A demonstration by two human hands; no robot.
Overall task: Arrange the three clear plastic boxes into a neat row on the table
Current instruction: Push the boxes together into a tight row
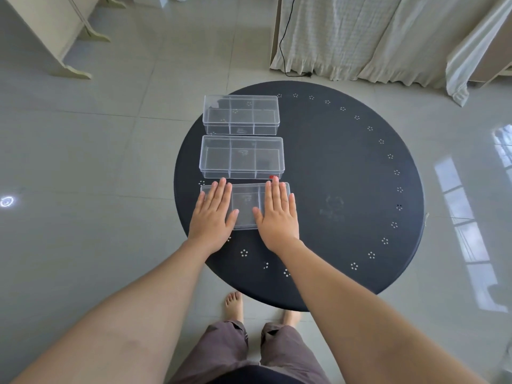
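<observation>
Left hand (214, 210): my fingers lie flat and together on the near box's (245, 206) left end.
Right hand (277, 210): flat, fingers together, on its right end.
Other boxes: middle box (242, 157) and far box (240, 115) line up above it, centre-left on the round dark table (346, 176).

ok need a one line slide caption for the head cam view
Both hands, left and right, rest flat on the nearest clear box, lined up with two others on a round dark table.

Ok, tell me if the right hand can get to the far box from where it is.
Probably yes. The right hand lies flat on the near box; only the low middle box lies between it and the far box.
</observation>
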